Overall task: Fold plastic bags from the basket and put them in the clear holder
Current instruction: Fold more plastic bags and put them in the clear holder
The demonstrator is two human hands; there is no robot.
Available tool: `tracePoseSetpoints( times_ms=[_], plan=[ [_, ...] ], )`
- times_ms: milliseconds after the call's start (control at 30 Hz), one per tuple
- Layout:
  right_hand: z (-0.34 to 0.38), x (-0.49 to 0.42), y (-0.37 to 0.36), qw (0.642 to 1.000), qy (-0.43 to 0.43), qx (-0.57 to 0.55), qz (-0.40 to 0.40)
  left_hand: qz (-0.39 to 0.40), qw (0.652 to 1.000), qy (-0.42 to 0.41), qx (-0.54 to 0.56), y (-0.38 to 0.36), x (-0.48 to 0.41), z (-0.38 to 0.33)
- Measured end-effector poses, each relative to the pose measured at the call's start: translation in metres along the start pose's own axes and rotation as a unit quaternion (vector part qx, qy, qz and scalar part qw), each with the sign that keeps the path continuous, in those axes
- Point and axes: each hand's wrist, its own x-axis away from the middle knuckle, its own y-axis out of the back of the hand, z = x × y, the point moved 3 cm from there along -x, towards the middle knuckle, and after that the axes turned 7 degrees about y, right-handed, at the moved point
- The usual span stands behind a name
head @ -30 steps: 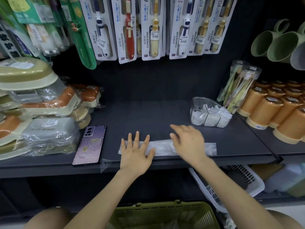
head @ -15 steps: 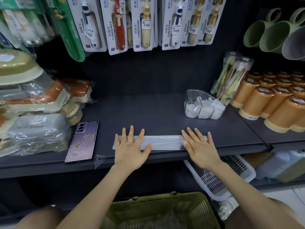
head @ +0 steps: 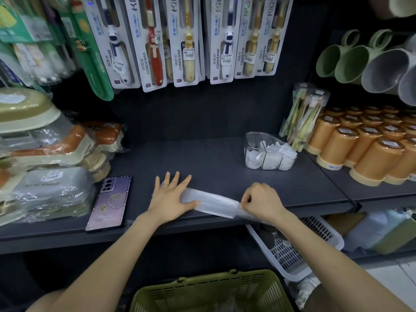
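A: Left side?
B: Purple phone [head: 108,202] is laid at the front edge of the shelf [head: 202,158], left part. Left hand [head: 170,198] is spread flat, fingers straight, pressed on the left end of the plastic bag [head: 211,204]; nothing is gripped.
A: Bag position?
B: Folded into a long strip, laid along the front edge, middle. Its right end is pinched by the right hand [head: 261,202], fingers curled.
A: Holder, basket?
B: Clear holder [head: 267,154] is seen towards the back right, well apart from the strip, with folded white bags inside. Green basket [head: 209,291] is seen below the front edge.
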Motion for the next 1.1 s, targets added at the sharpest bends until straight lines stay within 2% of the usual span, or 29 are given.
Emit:
tracePoseSetpoints(
  times_ms=[67, 133, 167, 233, 300, 367, 433, 500, 567, 633, 667, 700, 733, 767, 867, 900, 967, 1100],
  plan=[
    [0.003, 0.003, -0.001, 1.0, 0.008, 0.002, 0.004, -0.107, 0.994, -0.029, -0.02, 0.009, 0.008, -0.012],
    [0.008, 0.009, -0.002, 0.999, 0.026, 0.024, 0.013, -0.218, 0.969, -0.1, 0.067, 0.008, 0.024, -0.029],
    [0.011, 0.012, -0.002, 0.999, 0.037, 0.033, 0.018, -0.237, 0.955, -0.133, 0.122, 0.004, 0.033, -0.037],
    [0.018, 0.018, -0.001, 0.998, 0.058, 0.021, 0.027, -0.188, 0.944, -0.203, 0.18, -0.009, 0.05, -0.056],
    [0.022, 0.023, 0.002, 0.996, 0.06, -0.037, 0.061, -0.122, 0.947, -0.233, 0.184, -0.024, 0.059, -0.066],
    [0.022, 0.025, 0.004, 0.985, 0.041, -0.138, 0.096, -0.105, 0.955, -0.222, 0.165, -0.035, 0.058, -0.066],
    [0.022, 0.027, 0.006, 0.96, -0.002, -0.261, 0.101, -0.126, 0.958, -0.194, 0.168, -0.037, 0.057, -0.065],
    [0.021, 0.026, 0.006, 0.91, -0.056, -0.398, 0.098, -0.149, 0.954, -0.17, 0.195, -0.037, 0.058, -0.068],
    [0.022, 0.023, 0.009, 0.832, -0.096, -0.537, 0.099, -0.163, 0.947, -0.13, 0.245, -0.035, 0.057, -0.069],
    [0.026, 0.018, 0.017, 0.73, -0.123, -0.666, 0.094, -0.136, 0.942, -0.055, 0.303, -0.026, 0.054, -0.07],
    [0.027, 0.016, 0.021, 0.661, -0.132, -0.734, 0.083, -0.104, 0.934, -0.016, 0.341, -0.021, 0.052, -0.07],
    [0.028, 0.014, 0.025, 0.593, -0.134, -0.792, 0.063, -0.067, 0.916, 0.023, 0.396, -0.017, 0.05, -0.069],
    [0.028, 0.011, 0.027, 0.552, -0.128, -0.823, 0.036, -0.032, 0.887, 0.056, 0.457, -0.012, 0.047, -0.068],
    [0.028, 0.008, 0.028, 0.559, -0.119, -0.82, 0.01, 0.002, 0.857, 0.084, 0.509, -0.01, 0.042, -0.065],
    [0.035, 0.0, 0.014, 0.721, -0.12, -0.682, -0.019, 0.074, 0.771, 0.156, 0.613, -0.01, 0.028, -0.053],
    [0.04, -0.002, 0.007, 0.749, -0.128, -0.65, -0.016, 0.084, 0.744, 0.181, 0.638, -0.01, 0.023, -0.048],
    [0.049, -0.008, -0.006, 0.766, -0.142, -0.626, -0.006, 0.096, 0.701, 0.207, 0.675, -0.011, 0.016, -0.041],
    [0.061, -0.012, -0.02, 0.81, -0.147, -0.567, 0.004, 0.113, 0.699, 0.192, 0.679, -0.011, 0.015, -0.037]
  ],
)
